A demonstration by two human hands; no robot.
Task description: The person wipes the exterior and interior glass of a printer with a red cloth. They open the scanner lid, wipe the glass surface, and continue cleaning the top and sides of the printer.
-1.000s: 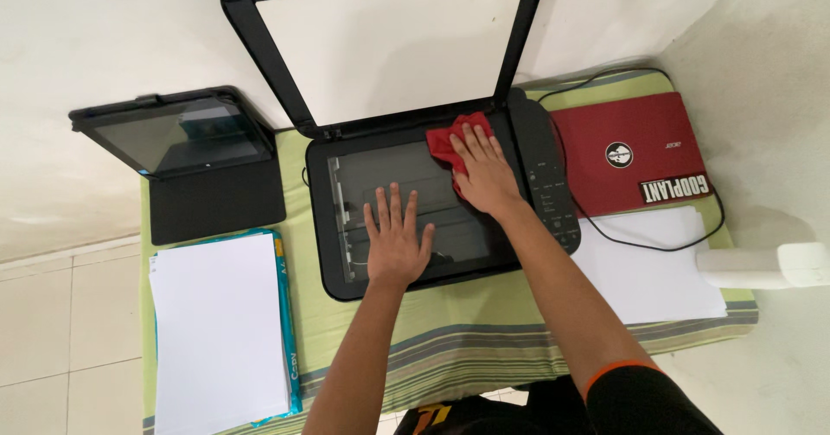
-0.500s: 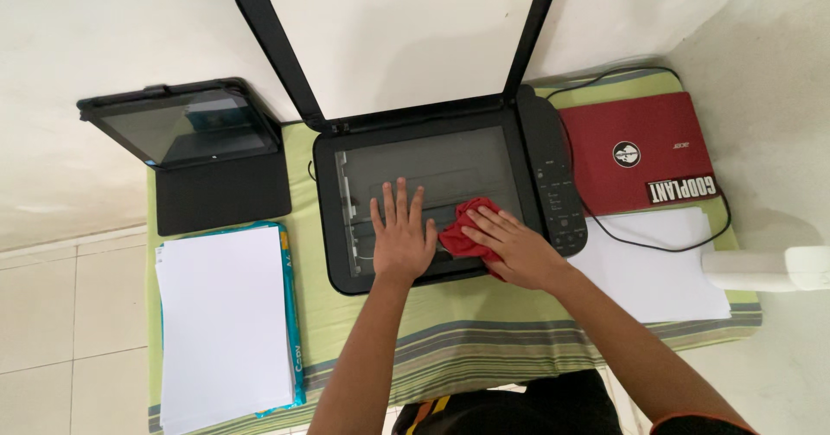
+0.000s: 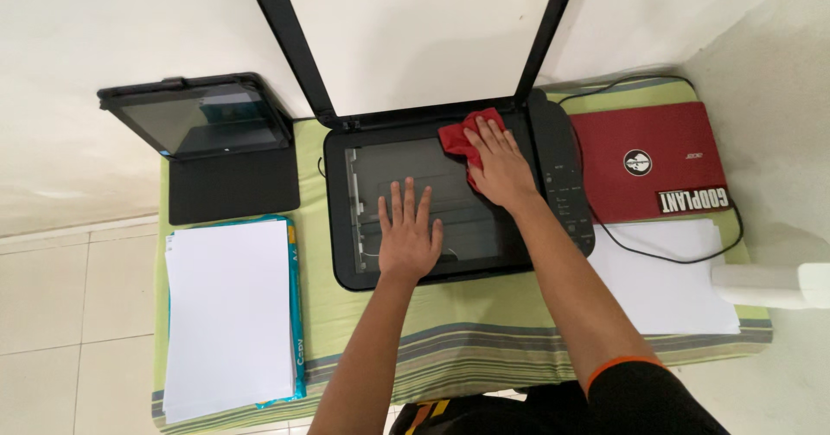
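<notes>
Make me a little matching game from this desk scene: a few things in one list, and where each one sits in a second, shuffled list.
Things:
1. red cloth
2. left hand
3. red laptop
4. paper stack

Places:
A. closed, right of the scanner
B. flat on the scanner glass, palm down
C. under the right hand, at the glass's far right corner
D. left of the scanner, near the table edge

Pairs: 1-C, 2-B, 3-A, 4-D

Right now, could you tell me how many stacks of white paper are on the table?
2. One paper stack lies at the table's left front, on a blue wrapper. The other sheets lie at the right, in front of the red laptop. None seem hidden.
</notes>
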